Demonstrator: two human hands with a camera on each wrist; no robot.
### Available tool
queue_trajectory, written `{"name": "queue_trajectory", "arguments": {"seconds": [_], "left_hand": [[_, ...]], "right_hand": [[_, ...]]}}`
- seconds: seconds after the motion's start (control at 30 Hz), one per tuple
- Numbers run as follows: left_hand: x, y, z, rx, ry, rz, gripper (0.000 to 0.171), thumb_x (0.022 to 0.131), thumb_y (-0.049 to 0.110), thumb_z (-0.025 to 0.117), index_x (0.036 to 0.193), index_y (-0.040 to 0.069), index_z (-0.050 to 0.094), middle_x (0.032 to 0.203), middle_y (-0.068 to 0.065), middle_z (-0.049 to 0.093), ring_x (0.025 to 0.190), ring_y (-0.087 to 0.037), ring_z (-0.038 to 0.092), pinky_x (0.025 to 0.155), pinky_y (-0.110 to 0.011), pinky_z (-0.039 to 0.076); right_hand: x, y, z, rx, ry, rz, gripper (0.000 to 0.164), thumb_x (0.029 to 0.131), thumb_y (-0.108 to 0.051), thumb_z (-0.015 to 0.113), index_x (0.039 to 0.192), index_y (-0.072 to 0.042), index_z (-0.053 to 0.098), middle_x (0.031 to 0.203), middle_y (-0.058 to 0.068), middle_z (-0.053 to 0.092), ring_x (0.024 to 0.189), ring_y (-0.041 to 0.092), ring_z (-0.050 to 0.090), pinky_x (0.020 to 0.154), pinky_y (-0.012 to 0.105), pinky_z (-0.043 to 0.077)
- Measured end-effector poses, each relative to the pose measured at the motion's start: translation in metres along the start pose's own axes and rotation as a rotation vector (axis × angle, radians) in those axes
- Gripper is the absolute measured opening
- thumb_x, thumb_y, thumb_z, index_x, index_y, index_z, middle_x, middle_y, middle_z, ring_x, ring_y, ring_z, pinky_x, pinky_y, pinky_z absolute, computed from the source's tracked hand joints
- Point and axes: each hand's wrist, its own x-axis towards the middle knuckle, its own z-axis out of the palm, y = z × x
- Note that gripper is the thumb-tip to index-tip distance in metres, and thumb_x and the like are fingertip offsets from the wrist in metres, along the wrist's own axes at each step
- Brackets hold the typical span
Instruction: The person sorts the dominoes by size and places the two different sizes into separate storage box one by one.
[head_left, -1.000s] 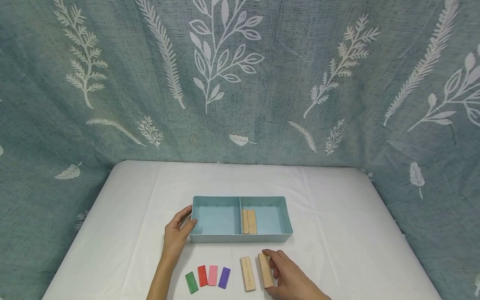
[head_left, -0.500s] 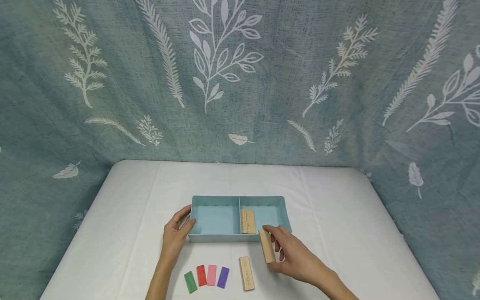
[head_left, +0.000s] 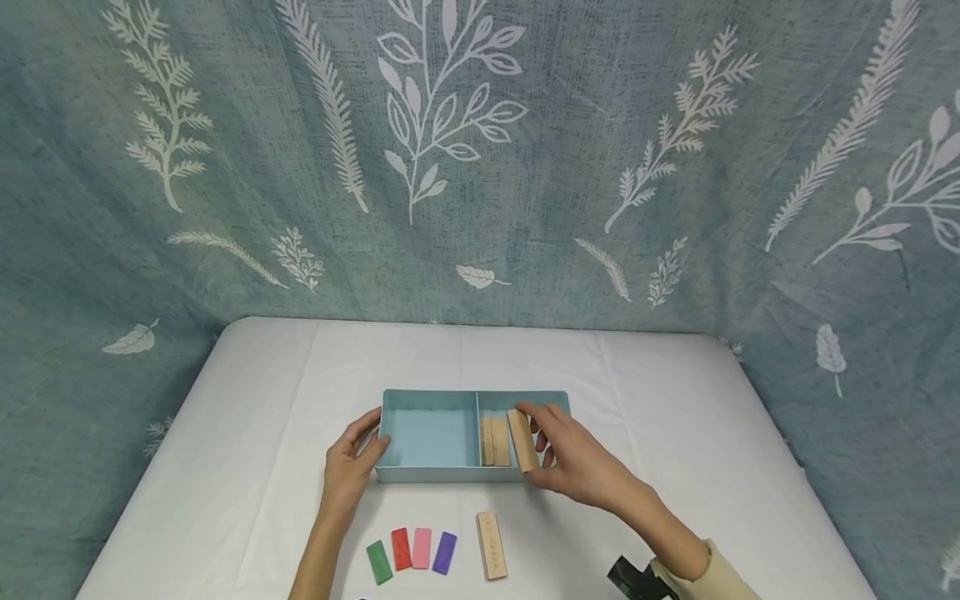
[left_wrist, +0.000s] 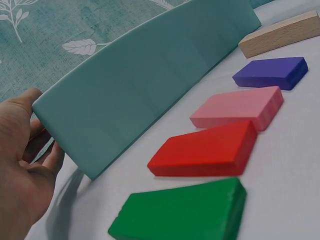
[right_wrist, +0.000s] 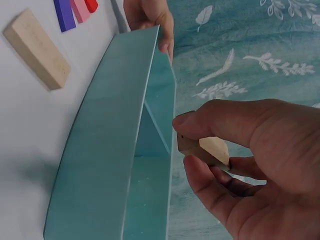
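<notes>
The right hand [head_left: 581, 458] pinches a wooden block [head_left: 523, 442] above the right compartment of the blue box [head_left: 429, 429] — thumb and fingers parted just enough to hold it. At the box's left end, the left hand [head_left: 351, 462] grips the end wall, thumb at the rim. Inside the box, two wooden pieces [head_left: 495, 442] lie side by side next to the divider. In front of the box, on the worktop [head_left: 675, 417], are a plain bar [head_left: 491, 546] and, leftward from it, purple [head_left: 444, 553], pink [head_left: 422, 548], red [head_left: 401, 548] and green [head_left: 379, 562] blocks.

On the white table [head_left: 675, 417]: divided teal box [head_left: 429, 474], green block [head_left: 379, 562], red block [head_left: 401, 549], pink block [head_left: 422, 548], purple block [head_left: 444, 553], wooden block [head_left: 492, 547].
</notes>
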Motion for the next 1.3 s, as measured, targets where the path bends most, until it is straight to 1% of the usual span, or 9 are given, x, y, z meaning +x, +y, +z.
{"name": "queue_trajectory", "arguments": {"seconds": [0.23,0.47,0.6,0.7,0.83,0.97,1.07,1.17,1.3], "left_hand": [[0.001,-0.001,0.001,0.002,-0.006,-0.004,0.045,0.094,0.008,0.068,0.138,0.008,0.056,0.144,-0.006,0.052,0.138,-0.018,0.041,0.108,-0.019,0.036],[0.001,-0.001,0.001,0.004,-0.010,-0.010,0.045,0.094,0.008,0.068,0.138,0.009,0.056,0.144,-0.005,0.052,0.138,-0.018,0.040,0.108,-0.020,0.037],[0.001,-0.001,0.001,0.001,-0.010,-0.007,0.045,0.094,0.008,0.068,0.138,0.008,0.056,0.144,-0.006,0.052,0.138,-0.018,0.041,0.107,-0.018,0.037],[0.001,-0.001,0.001,-0.002,-0.008,-0.002,0.045,0.094,0.008,0.068,0.137,0.008,0.056,0.144,-0.006,0.052,0.138,-0.018,0.041,0.106,-0.018,0.037],[0.001,0.000,0.001,-0.006,-0.008,0.007,0.045,0.094,0.008,0.068,0.137,0.008,0.056,0.143,-0.006,0.052,0.138,-0.018,0.041,0.107,-0.019,0.037],[0.002,-0.001,0.000,-0.009,-0.005,0.008,0.045,0.094,0.007,0.068,0.137,0.007,0.056,0.143,-0.007,0.052,0.138,-0.018,0.041,0.106,-0.019,0.038],[0.002,-0.001,0.000,-0.008,-0.004,0.006,0.045,0.094,0.007,0.068,0.137,0.008,0.056,0.143,-0.006,0.052,0.138,-0.018,0.041,0.106,-0.019,0.038],[0.002,-0.001,-0.001,-0.003,-0.004,0.004,0.045,0.094,0.008,0.068,0.137,0.008,0.056,0.143,-0.006,0.053,0.138,-0.018,0.041,0.107,-0.019,0.037],[0.000,0.000,-0.001,0.001,-0.003,0.000,0.045,0.094,0.008,0.068,0.137,0.008,0.056,0.143,-0.005,0.053,0.138,-0.017,0.041,0.109,-0.020,0.035]], "right_hand": [[0.017,0.018,0.007,0.019,0.019,0.084,0.082,0.072,0.001,0.084,0.143,0.004,0.043,0.097,0.008,0.051,0.077,0.020,0.059,0.064,0.024,0.053],[0.025,0.032,0.014,0.033,0.049,0.181,0.081,0.070,0.002,0.083,0.142,0.005,0.045,0.101,0.010,0.053,0.080,0.016,0.059,0.065,0.024,0.054],[0.029,0.038,0.018,0.023,0.043,0.196,0.081,0.069,0.003,0.082,0.141,0.006,0.047,0.101,0.010,0.053,0.080,0.017,0.056,0.063,0.025,0.052],[0.031,0.042,0.020,0.001,0.029,0.202,0.079,0.069,0.005,0.081,0.140,0.008,0.047,0.105,0.014,0.054,0.079,0.018,0.055,0.062,0.026,0.050],[0.036,0.045,0.024,-0.022,0.003,0.205,0.076,0.069,0.006,0.082,0.137,0.009,0.049,0.111,0.018,0.056,0.080,0.019,0.057,0.063,0.026,0.050],[0.040,0.047,0.028,-0.041,-0.030,0.206,0.074,0.067,0.005,0.085,0.133,0.009,0.052,0.107,0.017,0.057,0.080,0.020,0.058,0.063,0.027,0.051],[0.044,0.048,0.031,-0.064,-0.054,0.225,0.072,0.067,0.004,0.088,0.131,0.009,0.054,0.103,0.016,0.058,0.078,0.019,0.056,0.064,0.030,0.052],[0.047,0.049,0.034,-0.107,-0.076,0.231,0.069,0.067,0.002,0.088,0.128,0.009,0.055,0.101,0.015,0.059,0.078,0.018,0.054,0.066,0.032,0.052],[0.049,0.050,0.038,-0.146,-0.098,0.250,0.065,0.068,0.001,0.088,0.126,0.007,0.057,0.099,0.014,0.059,0.083,0.021,0.055,0.071,0.038,0.054]]}}
